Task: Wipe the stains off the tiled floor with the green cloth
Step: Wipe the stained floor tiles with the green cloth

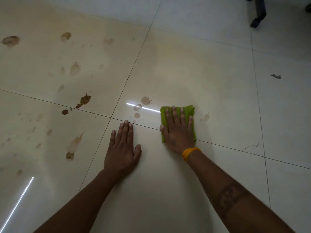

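My right hand [178,132] lies flat, fingers spread, pressing the folded green cloth [189,111] onto the cream tiled floor [218,91], across a grout line. My left hand [122,147] rests flat and empty on the tile to the left of it. Brown stains dot the floor: a splash [146,100] and smaller spots [137,107] just left of the cloth, a faint spot [206,117] to its right, a dark blot [85,99], a long smear [74,145] and several pale patches [74,68] farther left.
A dark chair leg with a caster [257,14] stands at the top right. A small grey chip [276,76] and a thin scratch [251,146] mark the right tiles. Light glare streaks lie on the floor [18,202].
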